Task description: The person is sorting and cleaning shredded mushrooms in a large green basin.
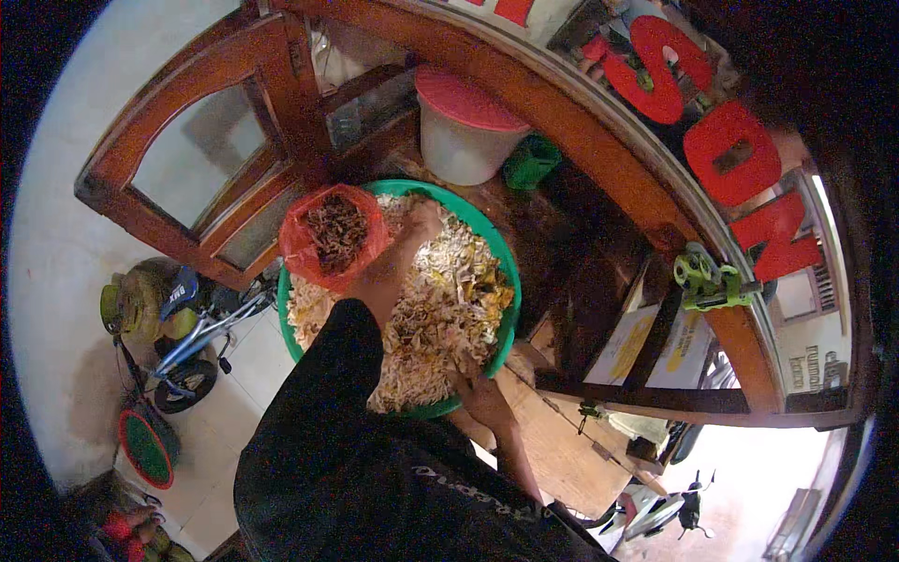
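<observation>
A round green plastic basin (511, 281) lies before me, filled with pale shredded food (421, 372) that has browner and yellowish pieces toward its right side. My left hand (421, 219) reaches across to the far part of the basin and touches the food; its fingers are blurred, and whether they hold anything does not show. Beside my left forearm, a red plastic bag (291, 235) rests at the basin's left rim, its mouth spread around dark brown shredded pieces (337, 232). At the near right rim, my right hand (481, 395) has its fingertips in the food, fingers apart.
Behind the basin stand a whitish tub with a pink lid (470, 98) and a green container (532, 163). A wooden-framed glass panel (204, 154) is at left, above a small bicycle (193, 348). To the right is a wooden board (562, 442); a green clamp-like fixture (709, 277) sits on the frame.
</observation>
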Demonstrator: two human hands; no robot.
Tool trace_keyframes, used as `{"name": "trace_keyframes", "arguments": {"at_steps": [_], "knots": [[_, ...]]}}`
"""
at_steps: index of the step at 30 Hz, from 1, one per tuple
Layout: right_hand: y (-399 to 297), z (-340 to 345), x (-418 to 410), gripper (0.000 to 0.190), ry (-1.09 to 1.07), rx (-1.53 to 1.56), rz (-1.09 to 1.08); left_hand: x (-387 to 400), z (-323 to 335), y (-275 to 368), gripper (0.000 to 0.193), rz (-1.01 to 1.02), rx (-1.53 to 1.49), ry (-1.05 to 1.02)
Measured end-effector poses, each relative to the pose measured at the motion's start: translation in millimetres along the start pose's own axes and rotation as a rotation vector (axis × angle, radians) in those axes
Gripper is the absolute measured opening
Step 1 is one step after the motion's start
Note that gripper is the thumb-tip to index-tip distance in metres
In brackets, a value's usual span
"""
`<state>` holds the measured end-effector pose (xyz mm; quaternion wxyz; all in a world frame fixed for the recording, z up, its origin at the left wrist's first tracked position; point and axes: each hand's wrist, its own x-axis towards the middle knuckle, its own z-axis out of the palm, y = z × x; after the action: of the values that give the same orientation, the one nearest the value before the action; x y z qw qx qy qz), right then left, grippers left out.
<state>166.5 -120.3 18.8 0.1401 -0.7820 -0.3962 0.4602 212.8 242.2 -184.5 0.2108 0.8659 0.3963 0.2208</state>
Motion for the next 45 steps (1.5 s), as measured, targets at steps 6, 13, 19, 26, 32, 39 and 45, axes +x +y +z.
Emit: {"name": "trace_keyframes", "arguments": {"at_steps": [6,13,19,26,32,39,45], "knots": [[-5.0,-10.8,14.5,0.05,0.193,-0.129,-0.21,-10.4,-31.7,15.1,0.03,-0.222,-0.185,-0.289],[92.8,5.6,66.1,0.044,0.373,0.067,-0.466,-90.0,-105.4,51.7,0.043,-0.677,-1.585,-0.282],[-56.0,-32.7,27.7,0.045,0.362,0.444,-0.303,-194.1,-187.9,78.2,0.035,-0.096,-1.002,0.054],[-52.2,-21.9,36.7,0.044,0.257,0.202,-0.473,-249.2,-227.4,117.5,0.024,-0.412,-1.256,-0.024],[-70.6,-0.7,15.2,0.042,0.157,0.204,-0.69,-273.3,-231.0,103.1,0.031,-0.364,-1.231,0.031],[-69.0,-3.2,20.9,0.049,0.085,0.048,-0.627,-269.3,-271.0,126.6,0.026,-0.698,-1.472,0.088],[-91.1,-16.5,12.4,0.048,0.159,0.592,-0.411,-264.8,-254.9,115.2,0.015,-0.742,-1.785,0.141]]}}
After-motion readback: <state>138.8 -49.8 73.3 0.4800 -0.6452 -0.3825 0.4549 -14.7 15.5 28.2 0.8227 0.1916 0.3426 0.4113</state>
